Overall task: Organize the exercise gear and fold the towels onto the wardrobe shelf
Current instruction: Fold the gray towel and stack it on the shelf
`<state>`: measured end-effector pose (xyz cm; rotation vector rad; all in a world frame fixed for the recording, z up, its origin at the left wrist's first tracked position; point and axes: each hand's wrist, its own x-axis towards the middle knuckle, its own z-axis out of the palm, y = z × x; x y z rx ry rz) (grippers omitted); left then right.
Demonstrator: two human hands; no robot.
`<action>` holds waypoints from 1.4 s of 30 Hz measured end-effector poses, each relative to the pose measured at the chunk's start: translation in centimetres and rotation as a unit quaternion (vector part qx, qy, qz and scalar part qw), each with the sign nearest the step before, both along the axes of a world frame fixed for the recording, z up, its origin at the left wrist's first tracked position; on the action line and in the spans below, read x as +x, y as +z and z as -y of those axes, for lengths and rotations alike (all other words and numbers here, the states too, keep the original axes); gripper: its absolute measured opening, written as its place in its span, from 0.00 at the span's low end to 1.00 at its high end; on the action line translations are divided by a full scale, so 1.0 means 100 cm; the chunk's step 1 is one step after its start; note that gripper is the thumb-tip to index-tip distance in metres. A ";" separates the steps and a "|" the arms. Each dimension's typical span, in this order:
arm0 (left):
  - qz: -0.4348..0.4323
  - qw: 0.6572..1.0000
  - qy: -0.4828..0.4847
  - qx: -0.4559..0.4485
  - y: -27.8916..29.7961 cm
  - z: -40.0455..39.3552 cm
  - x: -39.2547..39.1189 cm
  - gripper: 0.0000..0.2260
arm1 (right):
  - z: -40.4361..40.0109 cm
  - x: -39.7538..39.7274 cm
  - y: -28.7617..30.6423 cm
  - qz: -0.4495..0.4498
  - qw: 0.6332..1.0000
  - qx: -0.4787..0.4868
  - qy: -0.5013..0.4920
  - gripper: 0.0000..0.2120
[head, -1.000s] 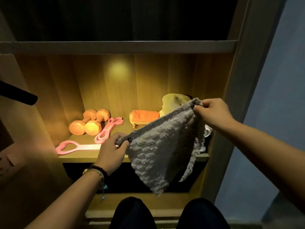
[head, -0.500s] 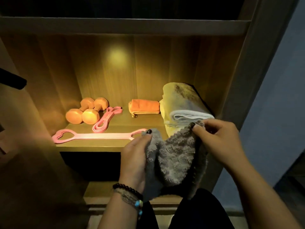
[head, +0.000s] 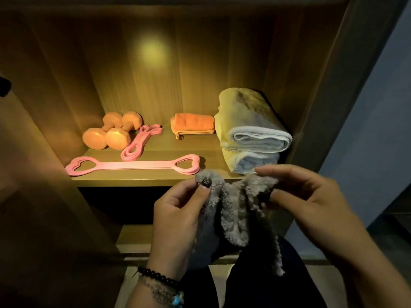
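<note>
A fluffy grey towel (head: 239,210) hangs bunched between my hands, in front of the lit wardrobe shelf (head: 142,181). My left hand (head: 178,218) pinches its upper left corner, and my right hand (head: 311,201) pinches its upper right edge. On the shelf lie two orange dumbbells (head: 111,132) at the back left, a looped pink band (head: 139,143) beside them, and a long pink heart-ended stretch band (head: 133,166) along the front. A folded orange cloth (head: 193,125) sits at the back middle. A folded white towel stack (head: 251,134) fills the right side.
The wardrobe's side panels (head: 311,85) close in the shelf left and right. A lower shelf (head: 133,238) lies below, mostly dark. A blue-grey wall (head: 367,130) is to the right. My dark-trousered knees (head: 255,285) are at the bottom.
The grey towel was held spread wide in front of the shelf; my hands have come together and lowered, so it now hangs bunched. The view has moved closer to the shelf.
</note>
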<state>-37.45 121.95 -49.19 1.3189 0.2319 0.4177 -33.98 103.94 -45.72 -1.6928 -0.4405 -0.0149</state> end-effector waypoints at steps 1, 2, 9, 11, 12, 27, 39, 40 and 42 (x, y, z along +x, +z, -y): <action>0.000 1.000 -0.005 0.004 -0.001 0.002 0.000 0.07 | -0.003 -0.002 0.000 -0.001 0.999 -0.014 0.031 0.22; 0.001 1.000 -0.009 0.011 -0.001 0.003 0.001 0.07 | -0.006 -0.004 0.000 0.013 0.998 -0.036 0.040 0.22; 0.004 0.998 -0.036 0.049 0.000 0.003 -0.005 0.10 | -0.022 -0.002 -0.009 0.136 0.985 -0.105 -0.019 0.12; 0.000 0.998 -0.035 0.054 -0.002 0.001 -0.006 0.10 | -0.026 -0.001 -0.011 0.160 0.980 -0.110 -0.037 0.08; -0.002 0.998 -0.030 0.055 -0.003 0.000 -0.006 0.10 | -0.026 -0.001 -0.011 0.169 0.979 -0.107 -0.042 0.07; 0.024 0.999 -0.036 0.021 0.007 -0.003 -0.013 0.10 | -0.032 0.006 -0.004 0.078 0.994 -0.046 0.055 0.12; -0.001 0.997 -0.071 0.033 0.008 -0.007 -0.014 0.10 | -0.040 0.016 -0.011 -0.009 1.000 -0.017 0.014 0.13; -0.007 0.997 -0.063 0.037 0.006 -0.009 -0.013 0.10 | -0.040 0.020 -0.015 -0.042 0.998 -0.002 0.035 0.11; -0.017 0.998 -0.048 0.039 0.009 -0.012 -0.011 0.11 | -0.039 0.026 -0.024 -0.100 0.990 0.013 0.097 0.09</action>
